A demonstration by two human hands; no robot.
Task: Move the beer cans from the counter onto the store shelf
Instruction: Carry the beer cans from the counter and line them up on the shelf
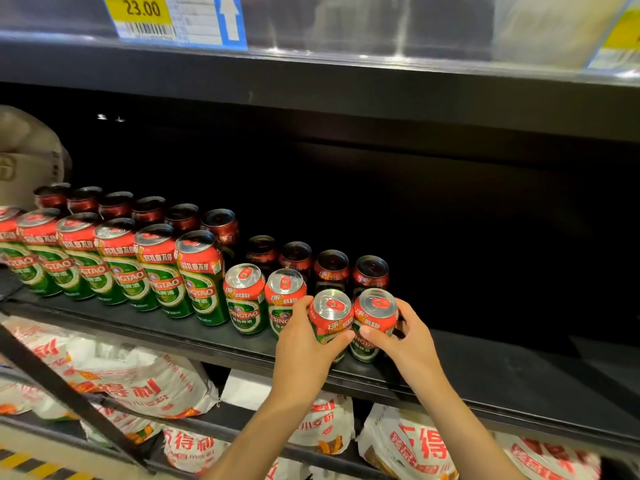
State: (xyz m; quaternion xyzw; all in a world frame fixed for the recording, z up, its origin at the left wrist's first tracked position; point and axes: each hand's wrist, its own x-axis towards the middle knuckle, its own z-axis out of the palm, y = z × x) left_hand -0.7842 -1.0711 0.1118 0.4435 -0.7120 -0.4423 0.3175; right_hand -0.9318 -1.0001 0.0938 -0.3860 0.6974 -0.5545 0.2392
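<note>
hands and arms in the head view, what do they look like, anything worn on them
Both are bare. The left hand and the right hand show no gloves, rings, watch or bracelet, and the two forearms run uncovered to the bottom edge of the picture with no sleeve in view. The nails that show look short and unpainted. No markings or tattoos can be seen.

Cans (204,278) read TSINGTAO, 500ml prob.; shelf tag (142,15) says 23.00.

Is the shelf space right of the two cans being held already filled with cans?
No. Right of the can in the right hand, the dark shelf shows bare.
</note>
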